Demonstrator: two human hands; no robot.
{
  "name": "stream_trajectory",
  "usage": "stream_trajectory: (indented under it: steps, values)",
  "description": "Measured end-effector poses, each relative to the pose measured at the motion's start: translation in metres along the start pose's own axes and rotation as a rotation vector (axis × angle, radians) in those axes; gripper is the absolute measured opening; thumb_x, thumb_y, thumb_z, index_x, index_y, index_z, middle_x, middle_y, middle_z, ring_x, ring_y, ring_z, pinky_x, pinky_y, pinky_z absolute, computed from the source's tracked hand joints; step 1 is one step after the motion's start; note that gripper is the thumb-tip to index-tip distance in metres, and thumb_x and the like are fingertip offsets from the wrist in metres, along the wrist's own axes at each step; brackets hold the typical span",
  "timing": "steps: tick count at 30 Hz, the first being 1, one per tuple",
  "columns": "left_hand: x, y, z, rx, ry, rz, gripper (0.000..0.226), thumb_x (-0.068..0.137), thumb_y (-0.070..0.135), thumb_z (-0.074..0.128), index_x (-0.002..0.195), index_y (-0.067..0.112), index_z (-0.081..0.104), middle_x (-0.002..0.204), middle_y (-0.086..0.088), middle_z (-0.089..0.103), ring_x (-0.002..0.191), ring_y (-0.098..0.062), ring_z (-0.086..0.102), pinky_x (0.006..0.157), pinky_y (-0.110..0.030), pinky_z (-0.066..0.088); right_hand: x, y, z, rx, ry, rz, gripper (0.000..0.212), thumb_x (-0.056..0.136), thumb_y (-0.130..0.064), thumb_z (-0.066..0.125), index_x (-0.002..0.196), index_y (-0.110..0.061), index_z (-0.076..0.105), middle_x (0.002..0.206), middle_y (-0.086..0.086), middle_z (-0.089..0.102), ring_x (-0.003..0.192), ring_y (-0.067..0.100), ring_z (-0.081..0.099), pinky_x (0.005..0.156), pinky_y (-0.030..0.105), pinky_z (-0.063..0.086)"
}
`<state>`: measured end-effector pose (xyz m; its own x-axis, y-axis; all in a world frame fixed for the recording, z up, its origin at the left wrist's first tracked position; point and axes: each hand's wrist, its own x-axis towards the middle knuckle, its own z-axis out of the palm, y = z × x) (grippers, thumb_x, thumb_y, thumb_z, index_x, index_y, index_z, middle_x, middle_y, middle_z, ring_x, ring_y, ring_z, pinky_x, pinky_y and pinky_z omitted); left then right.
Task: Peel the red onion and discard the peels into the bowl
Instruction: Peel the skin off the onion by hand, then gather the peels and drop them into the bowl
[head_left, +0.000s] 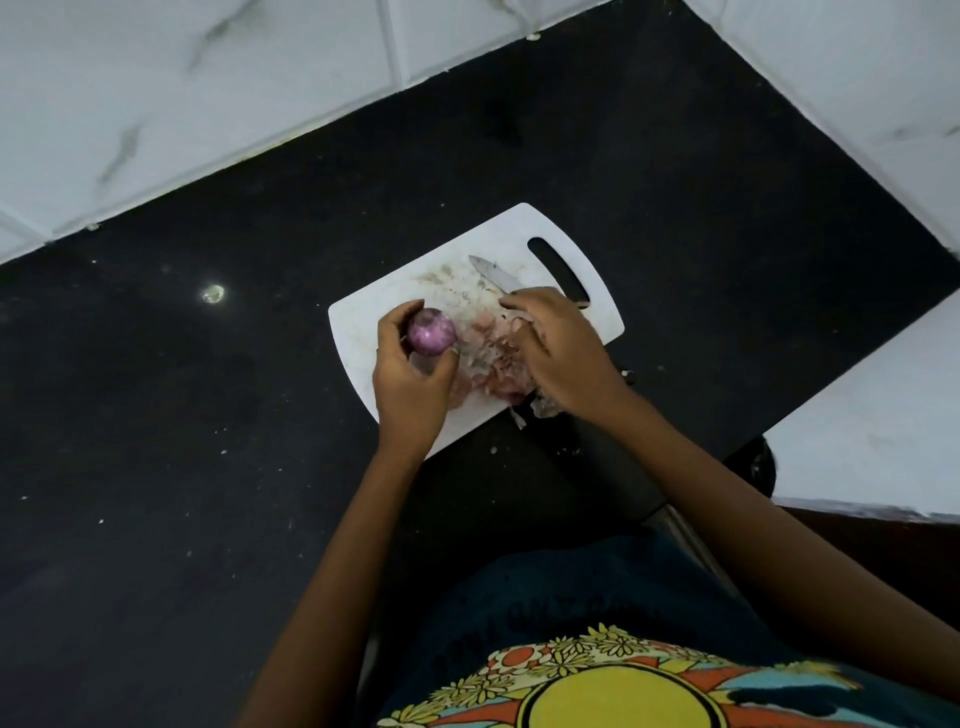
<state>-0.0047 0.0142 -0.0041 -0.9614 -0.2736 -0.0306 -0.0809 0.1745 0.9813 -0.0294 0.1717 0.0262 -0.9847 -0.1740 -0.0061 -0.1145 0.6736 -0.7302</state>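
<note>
1. Center of the frame, on the white cutting board (363, 332), is where everything's happening. The left hand (410, 374) is gripping the red onion (431, 339), fingers and thumb curled round it, holding it just over the left part of the board.

2. Progress-wise: the onion is looking smooth, shiny and purple with no papery skin on the side showing, so the peeling itself is probably done or nearly so. The far side is hidden by the hand though, so can't swear to it.

3. The right hand (558, 348) is resting on the pile of peels (493, 353) just right of the onion. Fingers are bending down into the scraps, but whether it's actually pinching any or just sweeping them together, can't tell from this angle.

4. What's left, as a guess: all the discarding. The peels are lying in a pinkish heap on the board, with a few bits (545, 408) spilling off the lower edge onto the black countertop (182, 415).

5. Weird part: no bowl is showing anywhere in the shot. It must be sitting out of frame, so those peels are going to need carrying somewhere.

6. Other stuff around: a knife (493, 275) is lying on the board, blade poking out toward the upper left from behind the right hand's fingertips, so it's sitting right by the scooping zone and worth watching. White marbled tile walls (208, 104) are running along the upper left and right, and a small shiny spot (213, 294) is glinting on the counter at left.
</note>
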Motion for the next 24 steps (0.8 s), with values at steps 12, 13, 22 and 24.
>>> stream_trajectory:
  steps: [12,13,22,24]
  values:
    - [0.029,-0.014,0.017,0.067,-0.223,0.089,0.054,0.082,-0.001,0.064,0.128,0.014,0.041,0.131,-0.004,0.047,0.122,-0.019,0.048,0.104,-0.029,0.043,0.012,0.016,0.027,-0.579,-0.276,-0.122,0.053,0.098,-0.022,0.032,0.146,0.0,0.023,0.155,0.018,0.02,0.146,0.028,0.013,0.118,0.036,0.007]
    - [0.032,-0.015,0.018,0.074,-0.233,0.09,0.055,0.081,0.001,0.063,0.128,0.02,0.041,0.132,-0.002,0.047,0.123,-0.019,0.048,0.105,-0.035,0.042,0.006,0.017,0.027,-0.562,-0.258,-0.114,0.052,0.098,-0.023,0.029,0.143,0.002,0.029,0.152,0.02,0.026,0.144,0.03,0.019,0.118,0.039,0.011]
    - [0.042,-0.014,0.03,0.319,-0.274,0.154,0.049,0.087,0.015,0.06,0.131,0.016,0.039,0.132,0.007,0.048,0.124,-0.008,0.044,0.119,-0.046,0.001,-0.021,0.007,0.017,-0.312,0.109,-0.135,0.03,0.091,-0.02,0.04,0.091,-0.005,0.067,0.088,0.008,0.066,0.083,0.023,0.059,0.071,0.036,0.047]
    - [0.041,-0.018,0.032,0.371,-0.281,0.173,0.046,0.09,0.022,0.058,0.131,0.018,0.037,0.136,0.004,0.049,0.131,-0.013,0.042,0.117,-0.041,-0.005,-0.008,0.008,0.017,-0.307,0.092,-0.089,0.03,0.091,-0.017,0.041,0.104,-0.003,0.065,0.103,0.011,0.065,0.097,0.025,0.057,0.083,0.034,0.046]
